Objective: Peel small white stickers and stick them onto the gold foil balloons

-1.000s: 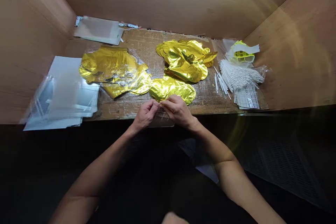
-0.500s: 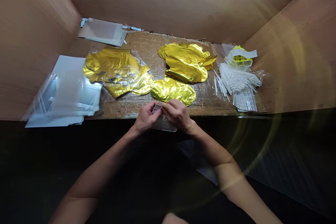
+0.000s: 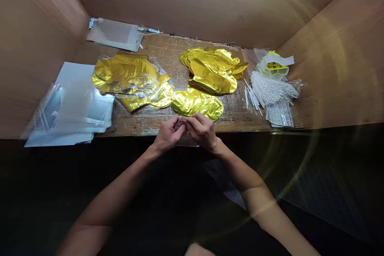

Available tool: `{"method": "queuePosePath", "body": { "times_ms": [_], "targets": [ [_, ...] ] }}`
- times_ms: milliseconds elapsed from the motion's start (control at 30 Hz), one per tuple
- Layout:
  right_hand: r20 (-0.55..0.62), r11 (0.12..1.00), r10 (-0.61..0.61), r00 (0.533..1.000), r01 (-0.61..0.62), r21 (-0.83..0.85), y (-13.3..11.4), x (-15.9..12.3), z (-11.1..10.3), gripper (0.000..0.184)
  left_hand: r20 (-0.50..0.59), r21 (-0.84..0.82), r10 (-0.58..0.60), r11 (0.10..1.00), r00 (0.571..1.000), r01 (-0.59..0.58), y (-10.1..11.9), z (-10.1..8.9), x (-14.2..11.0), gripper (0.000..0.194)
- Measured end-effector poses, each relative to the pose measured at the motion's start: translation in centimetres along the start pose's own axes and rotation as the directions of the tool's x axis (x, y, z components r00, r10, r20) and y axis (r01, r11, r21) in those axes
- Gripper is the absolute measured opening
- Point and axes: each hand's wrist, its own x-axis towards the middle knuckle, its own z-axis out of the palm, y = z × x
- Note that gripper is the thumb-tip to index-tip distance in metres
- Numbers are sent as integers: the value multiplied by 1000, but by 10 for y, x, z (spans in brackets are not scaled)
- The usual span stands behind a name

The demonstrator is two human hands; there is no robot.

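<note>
At the front edge of the table my left hand (image 3: 168,134) pinches a small sheet of printed stickers (image 3: 186,141) by its left side. My right hand (image 3: 204,131) is closed at the sheet's upper right, thumb and fingertips pressed together; whether a loose sticker sits between them is hidden. Just beyond my fingers lies a flat gold foil balloon (image 3: 196,103). Behind it rests a pile of similar gold foil balloons (image 3: 214,70), and to the left is another gold stack (image 3: 126,74), partly under clear plastic.
Clear plastic sleeves and white sheets (image 3: 75,104) overhang the table's left front edge. More clear sleeves (image 3: 114,34) lie at the back left. On the right are thin white sticks (image 3: 271,88), printed sheets (image 3: 280,115) and a yellow plastic item (image 3: 274,66). Wooden panels (image 3: 180,4) enclose three sides.
Both hands stay at nearly the same spot, with the sheet tilted so that less of its lower part shows. The view has shifted slightly.
</note>
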Motion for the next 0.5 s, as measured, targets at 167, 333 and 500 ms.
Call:
{"method": "queuePosePath", "body": {
  "times_ms": [167,333,500],
  "targets": [
    [5,973,77,997,-76,219,3,4,-3,17,11,37,40,998,999,-41,-1,0,-1,19],
    [-2,979,62,998,-61,193,5,3,-3,16,30,38,27,999,999,-28,0,1,-2,20],
    [-83,990,19,996,-8,143,3,-3,1,15,24,38,25,999,999,-26,1,2,-1,24]
  ]
}}
